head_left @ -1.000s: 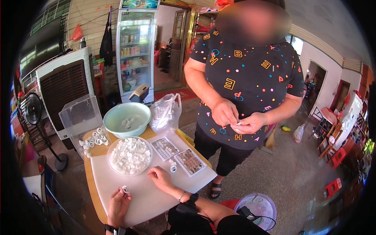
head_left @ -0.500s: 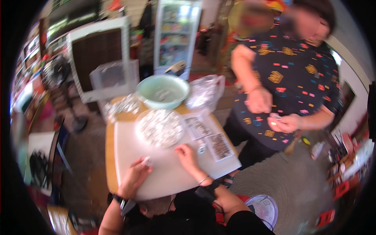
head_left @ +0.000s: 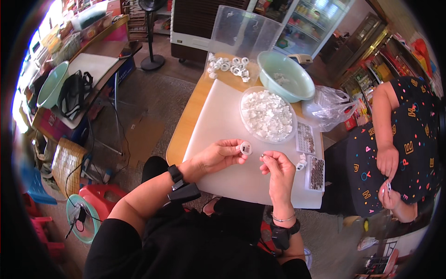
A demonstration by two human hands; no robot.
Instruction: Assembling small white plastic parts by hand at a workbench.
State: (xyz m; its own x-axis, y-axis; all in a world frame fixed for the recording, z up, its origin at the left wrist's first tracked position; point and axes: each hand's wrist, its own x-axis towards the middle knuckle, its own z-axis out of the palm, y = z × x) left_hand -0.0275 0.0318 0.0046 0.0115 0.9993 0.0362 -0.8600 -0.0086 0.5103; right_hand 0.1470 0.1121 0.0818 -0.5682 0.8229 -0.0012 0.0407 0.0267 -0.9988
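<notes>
My left hand [head_left: 222, 156] grips a small round white plastic part [head_left: 246, 148] with a dark spot inside it, held above the white board [head_left: 218, 111]. Just right of it, my right hand [head_left: 279, 174] pinches a tiny dark metal piece [head_left: 262, 157] between thumb and fingertips; its exact kind is too small to tell. The hands are close but apart. Beyond them stands a round tub [head_left: 242, 122] heaped with white plastic pieces [head_left: 268, 114]. To the right lie a tray of pale small parts [head_left: 304, 137], a tray of dark round parts [head_left: 315, 174] and a loose white part [head_left: 301, 162].
Several white rings [head_left: 237, 66] lie at the table's far end by a clear plastic box [head_left: 241, 35]. A green basin [head_left: 290, 76] and a clear plastic bag [head_left: 327, 109] stand beyond the tub. On the right a co-worker [head_left: 390, 139] handles a small white part.
The view has swung left and tilted. My hands have come closer together, and a tiny metal piece now shows in my right fingertips. The left hand still holds the round white part.
</notes>
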